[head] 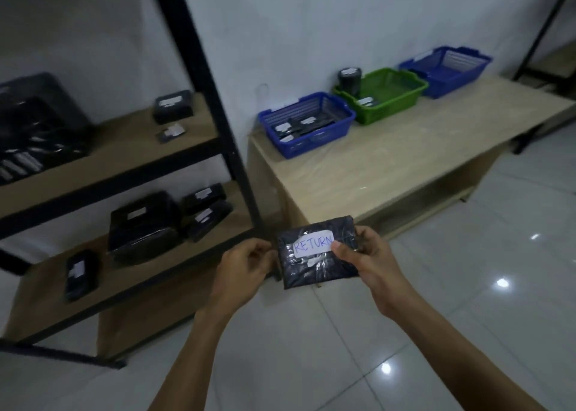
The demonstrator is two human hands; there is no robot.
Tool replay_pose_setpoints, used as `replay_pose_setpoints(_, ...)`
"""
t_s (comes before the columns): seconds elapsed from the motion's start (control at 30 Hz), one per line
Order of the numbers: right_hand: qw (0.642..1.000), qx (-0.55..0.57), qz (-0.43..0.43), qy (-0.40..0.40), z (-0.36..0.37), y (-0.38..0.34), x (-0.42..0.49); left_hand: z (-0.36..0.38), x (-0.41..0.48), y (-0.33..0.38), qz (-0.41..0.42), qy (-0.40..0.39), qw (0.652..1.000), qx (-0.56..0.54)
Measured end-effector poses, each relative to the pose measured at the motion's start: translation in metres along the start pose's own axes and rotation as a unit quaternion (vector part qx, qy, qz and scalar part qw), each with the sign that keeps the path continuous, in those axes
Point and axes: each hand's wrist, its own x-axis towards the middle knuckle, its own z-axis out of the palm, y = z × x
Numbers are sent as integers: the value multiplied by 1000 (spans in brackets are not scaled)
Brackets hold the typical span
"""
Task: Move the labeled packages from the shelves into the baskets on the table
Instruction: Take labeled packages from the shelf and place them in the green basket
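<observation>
1. Both hands hold a black wrapped package point(318, 270) in front of the body, above the tiled floor point(467, 286) and between the shelf unit point(215, 105) and the table point(389, 167).
2. The left hand point(246, 261) has its fingers curled at the package's left edge, gripping it.
3. The right hand point(367, 255) pinches the right side, with its thumb over the end of the white label point(311, 245) that reads "RETURN".
4. 3 baskets stand in a row along the table's back edge: a near blue basket point(311, 145) holding several black packages, a green basket point(386, 111) with a black cylindrical package point(349, 80) at its far-left corner, and a far blue basket point(452, 83).
5. More black labeled packages lie on the shelves: 2 on the upper shelf point(124, 142) and 4 on the lower shelf point(46, 286).
</observation>
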Motion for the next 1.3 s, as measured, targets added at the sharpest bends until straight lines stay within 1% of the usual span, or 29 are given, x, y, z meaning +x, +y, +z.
replay_pose_setpoints(0.07, 1000, 4, 2, 14, -42, -16, 11, 36, 16, 31, 2, -12, 1000, -6)
replay_pose_setpoints(0.2, 1000, -15, 10, 8, -116, -50, 43, 100, 53, 88, 12, -11, 1000, -23)
replay_pose_setpoints(0.37, 1000, -16, 9, 22, -180, -80, 105, 158, 115, 137, 13, -14, 1000, 5)
replay_pose_setpoints(0.47, 999, -17, 7, 34, -209, -92, 155, 190, 162, 149, 18, -16, 1000, 9)
replay_pose_setpoints(0.57, 998, -30, 10, 51, -234, -107, 208, 223, 218, 155, 27, -35, 999, 13)
replay_pose_setpoints(0.7, 995, -46, 22, 83, -258, -131, 269, 254, 289, 166, 7, -67, 998, -5)
replay_pose_setpoints(0.83, 995, -57, 21, 84, -277, -160, 339, 282, 364, 181, -2, -65, 998, 0)
replay_pose_setpoints(0.9, 994, -44, 27, 92, -287, -169, 371, 294, 393, 190, -6, -61, 998, -2)
replay_pose_setpoints(1.1, 994, -57, 55, 69, -324, -183, 479, 342, 482, 204, -4, -32, 999, 34)
replay_pose_setpoints(1.3, 995, -58, 80, 20, -362, -217, 588, 391, 557, 231, -14, 8, 998, 60)
